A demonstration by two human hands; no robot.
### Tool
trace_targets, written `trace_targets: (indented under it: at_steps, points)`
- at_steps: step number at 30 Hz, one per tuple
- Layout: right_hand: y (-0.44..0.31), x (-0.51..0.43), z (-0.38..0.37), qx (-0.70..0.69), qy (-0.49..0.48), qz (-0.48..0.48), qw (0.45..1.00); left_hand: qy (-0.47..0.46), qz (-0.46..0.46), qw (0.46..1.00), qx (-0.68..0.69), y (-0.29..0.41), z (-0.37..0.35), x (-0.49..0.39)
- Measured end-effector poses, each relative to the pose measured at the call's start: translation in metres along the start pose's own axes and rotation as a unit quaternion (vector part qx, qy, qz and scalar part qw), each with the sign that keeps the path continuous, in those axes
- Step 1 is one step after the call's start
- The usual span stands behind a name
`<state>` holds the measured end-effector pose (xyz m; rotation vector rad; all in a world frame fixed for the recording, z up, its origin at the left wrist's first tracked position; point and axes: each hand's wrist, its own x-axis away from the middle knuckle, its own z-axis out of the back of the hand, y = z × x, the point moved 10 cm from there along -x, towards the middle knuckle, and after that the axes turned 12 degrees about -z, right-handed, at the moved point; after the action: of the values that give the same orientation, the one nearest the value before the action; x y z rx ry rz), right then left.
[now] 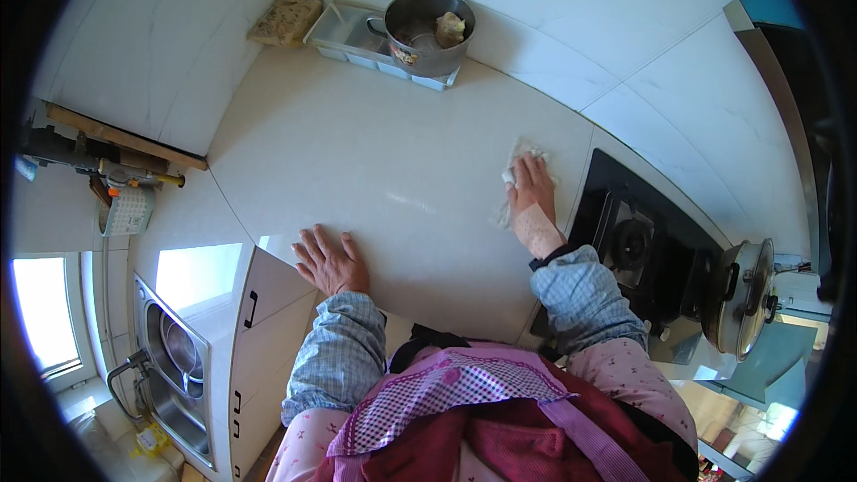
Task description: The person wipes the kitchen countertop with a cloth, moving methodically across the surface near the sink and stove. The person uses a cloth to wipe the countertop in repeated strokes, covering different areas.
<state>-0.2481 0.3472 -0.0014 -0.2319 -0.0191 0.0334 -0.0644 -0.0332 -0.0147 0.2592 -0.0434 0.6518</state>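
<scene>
My right hand [533, 194] lies flat on a crumpled whitish cloth [527, 147], pressing it to the pale countertop [415, 147] just left of the black gas hob. Parts of the cloth show beyond the fingertips and beside the wrist; the palm hides the rest. Near the counter's front edge, my left hand [330, 260] rests palm down with its fingers spread and nothing in it. Blue checked sleeve covers are on both forearms.
A metal pot [428, 33] holding a knobbly piece stands on a divided plastic tray [361, 61] by the wall, beside a brown block [286, 20]. At right are the gas hob [582, 204] and a lidded pot [735, 301]; at lower left, a steel sink [201, 361].
</scene>
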Motion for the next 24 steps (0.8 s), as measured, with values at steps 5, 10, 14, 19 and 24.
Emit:
trace_targets:
  at_steps: [5, 10, 14, 19, 24]
  points:
    - [0.063, -0.071, 0.018, -0.024, 0.077, -0.076, 0.994, -0.014, 0.005, 1.0, 0.002, 0.0, -0.002, 0.0]
    - [0.071, -0.13, -0.003, 0.224, 0.038, -0.103, 0.968, -0.001, 0.002, 1.0, -0.015, 0.0, 0.0, 0.0]
    - [-0.014, -0.15, -0.02, -0.052, 0.098, -0.037, 0.993, 0.004, -0.002, 1.0, -0.008, 0.001, 0.0, 0.001]
    - [-0.004, -0.152, -0.016, -0.046, 0.045, 0.03, 0.997, -0.009, 0.003, 1.0, 0.003, -0.002, -0.003, 0.0]
    - [0.076, -0.138, 0.025, 0.016, 0.172, -0.077, 0.982, -0.005, -0.004, 1.0, -0.002, -0.002, -0.003, 0.002]
